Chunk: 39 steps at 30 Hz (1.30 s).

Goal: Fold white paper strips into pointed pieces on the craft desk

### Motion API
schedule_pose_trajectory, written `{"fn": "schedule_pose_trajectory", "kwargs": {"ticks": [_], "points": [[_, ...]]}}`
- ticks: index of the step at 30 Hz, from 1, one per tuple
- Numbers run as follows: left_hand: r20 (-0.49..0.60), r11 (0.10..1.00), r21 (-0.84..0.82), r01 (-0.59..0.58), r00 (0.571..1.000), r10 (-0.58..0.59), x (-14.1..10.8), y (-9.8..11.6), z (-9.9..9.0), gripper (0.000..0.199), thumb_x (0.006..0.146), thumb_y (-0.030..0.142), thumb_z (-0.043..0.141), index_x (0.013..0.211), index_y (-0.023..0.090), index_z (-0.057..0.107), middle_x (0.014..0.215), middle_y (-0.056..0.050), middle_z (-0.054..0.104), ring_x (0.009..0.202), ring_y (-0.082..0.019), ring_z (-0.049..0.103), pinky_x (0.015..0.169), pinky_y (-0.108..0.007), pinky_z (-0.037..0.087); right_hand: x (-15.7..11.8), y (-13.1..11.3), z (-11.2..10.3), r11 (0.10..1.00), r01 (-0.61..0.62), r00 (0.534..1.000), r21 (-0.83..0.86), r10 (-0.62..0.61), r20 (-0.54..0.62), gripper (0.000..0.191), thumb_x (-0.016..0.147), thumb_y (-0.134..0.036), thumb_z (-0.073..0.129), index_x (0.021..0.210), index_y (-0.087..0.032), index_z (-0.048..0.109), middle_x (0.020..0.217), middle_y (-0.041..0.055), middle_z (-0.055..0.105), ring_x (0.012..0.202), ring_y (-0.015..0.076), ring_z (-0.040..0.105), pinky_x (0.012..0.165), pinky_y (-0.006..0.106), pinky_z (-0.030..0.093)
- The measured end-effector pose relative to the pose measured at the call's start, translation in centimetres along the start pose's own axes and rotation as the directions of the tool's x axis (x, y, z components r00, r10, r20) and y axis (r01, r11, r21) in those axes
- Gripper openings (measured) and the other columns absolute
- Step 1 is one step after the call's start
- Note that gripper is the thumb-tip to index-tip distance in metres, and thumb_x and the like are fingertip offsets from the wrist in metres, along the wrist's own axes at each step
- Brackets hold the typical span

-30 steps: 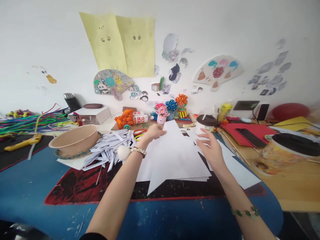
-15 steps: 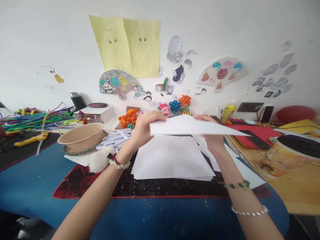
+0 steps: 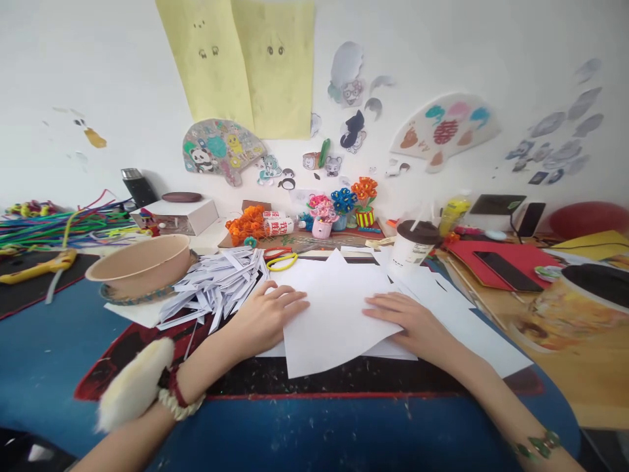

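Observation:
A white sheet of paper (image 3: 329, 321) lies at an angle over a stack of white paper (image 3: 388, 351), its top corner pointing away from me. My left hand (image 3: 268, 318) holds the sheet's left side, fingers stretched over its top and thumb hidden. On the right side, my right hand (image 3: 413, 328) has its fingers on top of the sheet; its thumb is tucked out of sight under the raised right corner. Left of the stack is a heap of cut paper strips (image 3: 221, 278). Scissors with yellow and red handles (image 3: 282, 261) rest just behind my left hand.
A beige bowl (image 3: 140, 262) stands at the left, near a yellow glue gun (image 3: 39, 269). Behind the paper are a lidded drink cup (image 3: 413, 249) and small craft flowers (image 3: 344, 203). More white sheets (image 3: 472, 328) lie at the right, beside a phone (image 3: 506, 270) on red paper.
Both hands have come down and nearer with the sheet, from raised above the stack to resting over it. The sheet has turned to face upward. My view has tilted slightly down.

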<state>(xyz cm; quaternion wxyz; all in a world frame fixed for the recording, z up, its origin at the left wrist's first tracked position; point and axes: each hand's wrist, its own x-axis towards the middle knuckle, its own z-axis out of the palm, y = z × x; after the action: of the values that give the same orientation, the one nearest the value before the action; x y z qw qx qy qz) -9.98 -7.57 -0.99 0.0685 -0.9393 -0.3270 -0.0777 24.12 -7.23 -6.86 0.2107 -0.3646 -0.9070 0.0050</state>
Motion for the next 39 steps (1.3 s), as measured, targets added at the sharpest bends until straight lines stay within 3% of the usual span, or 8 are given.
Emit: {"fn": "schedule_pose_trajectory", "kwargs": {"ticks": [13,20,26,30,32,34,36,39], "points": [[-0.005,0.995,-0.063,0.076,0.997,-0.077,-0.3,-1.3,0.6,0.056,0.081,-0.002,0.043,0.123,0.029,0.061,0.132,-0.001,0.062,0.118,-0.024,0.053,0.097,-0.044,0.033,1.2,-1.0,-1.6,0.983,-0.01,0.997,0.186,-0.006,0.082,0.026,0.092,-0.015,0.048,0.102,-0.021,0.071,0.112,0.0057,0.072,0.101,0.0196,0.068,0.088,0.034,0.056],[0.018,0.901,-0.399,0.169,0.984,-0.176,-1.0,-2.1,0.9,0.019,0.089,0.03,0.059,0.103,0.029,0.071,0.108,-0.001,0.073,0.101,-0.02,0.062,0.092,-0.035,0.038,3.1,-0.8,-2.3,0.866,-0.32,0.947,0.385,0.278,0.164,0.028,0.09,-0.045,0.057,0.084,-0.021,0.071,0.084,0.0027,0.073,0.077,0.019,0.067,0.072,0.03,0.051],[0.09,0.747,-0.442,0.497,0.853,-0.514,1.1,-2.0,1.1,0.049,0.093,0.052,0.043,0.061,0.017,0.057,0.056,0.002,0.056,0.055,-0.013,0.051,0.056,-0.025,0.038,6.0,1.7,-1.9,0.7,-0.532,0.845,0.475,0.475,0.247,0.046,0.087,-0.058,0.051,0.067,-0.017,0.057,0.061,-0.0009,0.054,0.055,0.013,0.045,0.049,0.025,0.034],[-0.064,0.741,-0.321,0.589,0.768,-0.638,1.9,-1.5,1.1,0.035,0.09,0.051,0.049,0.088,0.017,0.06,0.081,-0.004,0.066,0.07,-0.02,0.06,0.064,-0.031,0.046,6.8,2.9,-0.9,0.593,-0.594,0.798,0.544,0.522,0.301,0.043,0.081,-0.056,0.057,0.066,-0.016,0.058,0.059,0.0,0.053,0.055,0.0139,0.046,0.047,0.025,0.034],[-0.275,0.818,-0.189,0.543,0.771,-0.575,2.2,-1.2,0.7,0.037,0.09,0.044,0.053,0.115,0.017,0.056,0.115,-0.013,0.064,0.099,-0.029,0.061,0.082,-0.041,0.047,6.9,3.0,-0.5,0.561,-0.612,0.78,0.557,0.544,0.309,0.042,0.079,-0.056,0.059,0.065,-0.016,0.057,0.057,-0.0003,0.052,0.054,0.0137,0.045,0.045,0.024,0.033],[-0.335,0.92,-0.039,0.39,0.862,-0.38,2.6,-1.1,0.1,0.039,0.093,0.032,0.05,0.131,0.023,0.05,0.135,-0.012,0.055,0.12,-0.032,0.051,0.097,-0.048,0.039,7.0,2.8,-0.2,0.555,-0.627,0.765,0.546,0.568,0.302,0.042,0.078,-0.056,0.059,0.062,-0.017,0.054,0.055,-0.0014,0.049,0.052,0.0127,0.043,0.044,0.024,0.03],[-0.196,0.994,0.017,0.112,0.975,-0.107,3.2,-1.3,-0.4,0.04,0.096,0.018,0.041,0.132,0.031,0.051,0.138,-0.004,0.056,0.126,-0.027,0.049,0.105,-0.046,0.033,7.0,2.5,0.0,0.559,-0.658,0.739,0.504,0.608,0.29,0.043,0.078,-0.055,0.059,0.058,-0.018,0.048,0.053,-0.0029,0.044,0.051,0.0115,0.04,0.044,0.023,0.027],[-0.013,0.995,-0.056,-0.084,0.996,0.083,4.2,-2.2,-0.3,0.042,0.097,0.017,0.037,0.135,0.03,0.051,0.139,-0.001,0.055,0.128,-0.024,0.047,0.107,-0.044,0.032,7.1,2.3,0.4,0.592,-0.698,0.704,0.402,0.669,0.237,0.042,0.08,-0.052,0.058,0.057,-0.019,0.046,0.054,-0.0037,0.042,0.052,0.0113,0.039,0.046,0.024,0.026]]}}
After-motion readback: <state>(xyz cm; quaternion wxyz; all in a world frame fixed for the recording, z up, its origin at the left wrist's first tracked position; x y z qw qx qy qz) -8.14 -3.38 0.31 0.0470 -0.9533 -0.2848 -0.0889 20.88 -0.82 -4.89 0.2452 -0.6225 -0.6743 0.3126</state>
